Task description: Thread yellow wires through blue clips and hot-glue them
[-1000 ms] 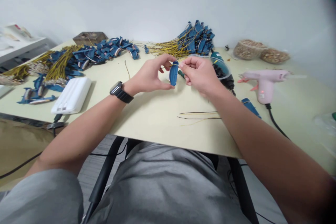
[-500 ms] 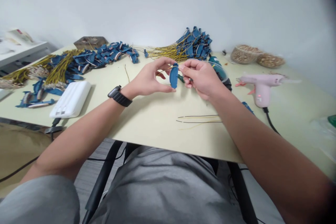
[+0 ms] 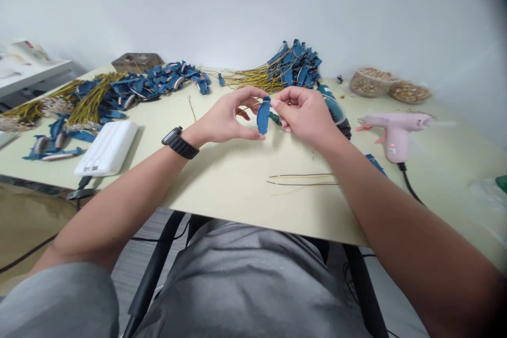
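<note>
You have one blue piece [image 3: 263, 119] up between your two hands, above the middle of the bench [image 3: 222, 185]: your left hand [image 3: 224, 116] holds it on edge, thumb at its lower end and fingers at its top, while your right hand [image 3: 307, 116] is drawn into a narrow pinch at its upper edge, and what sits between those fingertips is too small to tell. One watch [image 3: 180, 142] is on your left wrist. Two large heaps of blue pieces lie at the back, one long heap [image 3: 158, 82] toward your left and one pile [image 3: 297, 66] beyond your hands, with yellow stems [image 3: 253, 78] fanning leftward from it; the pieces overlap too much to count. You have one pink glue gun [image 3: 396, 124], two tubs of brown bits, a nearer-left tub [image 3: 372, 82] and a right-hand tub [image 3: 410, 92], one white power bank [image 3: 106, 148] and one brown box [image 3: 137, 61]. A green tool [image 3: 330, 100] shows partly behind your right hand, and a few thin wires [image 3: 301, 175] lie in front of you. The bench top is pale yellow, set against a plain whitish wall [image 3: 237, 10], with grey floor [image 3: 142, 259] showing below.
</note>
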`<state>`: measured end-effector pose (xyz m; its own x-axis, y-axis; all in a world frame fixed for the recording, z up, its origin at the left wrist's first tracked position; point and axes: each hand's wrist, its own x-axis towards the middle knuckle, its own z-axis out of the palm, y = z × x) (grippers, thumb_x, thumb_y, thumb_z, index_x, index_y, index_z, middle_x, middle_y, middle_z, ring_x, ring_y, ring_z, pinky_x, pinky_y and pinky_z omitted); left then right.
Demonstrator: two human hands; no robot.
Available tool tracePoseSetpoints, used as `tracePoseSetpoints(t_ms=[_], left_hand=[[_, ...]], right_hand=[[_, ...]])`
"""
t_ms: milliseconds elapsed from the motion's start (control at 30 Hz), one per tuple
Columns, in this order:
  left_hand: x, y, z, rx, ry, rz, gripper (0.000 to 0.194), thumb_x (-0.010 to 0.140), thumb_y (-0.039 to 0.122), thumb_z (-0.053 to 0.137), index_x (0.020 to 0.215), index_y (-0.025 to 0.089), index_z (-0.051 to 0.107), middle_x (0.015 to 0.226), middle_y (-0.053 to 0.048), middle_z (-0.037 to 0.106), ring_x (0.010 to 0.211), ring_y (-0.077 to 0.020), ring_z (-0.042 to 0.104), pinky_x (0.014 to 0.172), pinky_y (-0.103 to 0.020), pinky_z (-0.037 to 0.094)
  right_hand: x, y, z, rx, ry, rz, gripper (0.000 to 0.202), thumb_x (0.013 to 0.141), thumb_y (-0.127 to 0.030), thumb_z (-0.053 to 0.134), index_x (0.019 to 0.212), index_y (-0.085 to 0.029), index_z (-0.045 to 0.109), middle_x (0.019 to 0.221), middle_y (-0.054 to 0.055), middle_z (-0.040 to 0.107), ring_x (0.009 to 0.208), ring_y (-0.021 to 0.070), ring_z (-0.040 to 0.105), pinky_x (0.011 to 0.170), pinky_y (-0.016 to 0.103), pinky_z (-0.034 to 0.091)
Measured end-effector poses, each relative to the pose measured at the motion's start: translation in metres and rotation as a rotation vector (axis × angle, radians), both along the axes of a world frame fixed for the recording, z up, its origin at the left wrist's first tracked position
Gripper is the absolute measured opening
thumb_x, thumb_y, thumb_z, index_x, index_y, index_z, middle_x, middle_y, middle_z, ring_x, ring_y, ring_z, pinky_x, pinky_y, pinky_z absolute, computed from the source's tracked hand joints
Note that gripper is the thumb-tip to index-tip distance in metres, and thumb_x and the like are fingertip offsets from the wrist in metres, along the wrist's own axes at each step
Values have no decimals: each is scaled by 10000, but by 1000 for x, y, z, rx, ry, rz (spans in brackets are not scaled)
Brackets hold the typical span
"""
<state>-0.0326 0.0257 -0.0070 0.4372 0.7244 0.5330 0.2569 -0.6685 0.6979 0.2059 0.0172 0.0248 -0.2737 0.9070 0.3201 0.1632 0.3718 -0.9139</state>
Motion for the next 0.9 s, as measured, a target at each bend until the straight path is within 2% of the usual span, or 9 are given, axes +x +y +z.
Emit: tracePoseSetpoints(t_ms=[167,300,433,567,733,900], left_hand=[[0,3,-1,80,-9,-12,898,631,589,1122,1390,269,766,1355,-109,790,1165,-276,811,872,-362,677],[1,3,-1,82,-18,-18,882,634,529,1133,1396,263,778,1327,-106,800,1152,-271,804,859,-355,664],[3,4,-2,67,-76,-40,871,610,474,1148,1377,270,790,1308,-106,811,1136,-274,808,844,-354,655],[4,5,-3,44,-102,-48,858,607,443,1152,1365,268,791,1275,-99,819,1156,-281,813,844,-341,655],[5,3,-1,42,-105,-45,866,617,410,1143,1386,264,773,1294,-101,812,1172,-283,808,859,-346,661],[8,-2,0,68,-100,12,878,625,509,1132,1372,257,745,1235,-94,813,1138,-271,799,860,-351,651]], right_hand=[[-1,2,-2,-130,116,55,254,1017,-170,872,842,-210,693,688,-28,593,522,92,487,479,240,391],[-3,-2,1,-255,185,61,304,1067,-88,765,804,-202,662,654,-32,573,512,85,500,477,210,382],[-5,-5,3,-354,255,90,365,1114,-85,665,772,-204,617,650,-22,580,515,90,501,477,202,389],[-8,-8,3,-377,302,94,351,1110,-100,655,782,-210,593,698,-21,575,542,99,511,474,213,380],[-14,-13,3,-436,361,73,228,1113,-162,655,902,-230,600,794,-22,604,637,122,556,507,220,423],[-22,-19,0,-400,432,-5,233,1103,-167,690,899,-229,596,843,-28,616,717,114,582,563,212,459]])
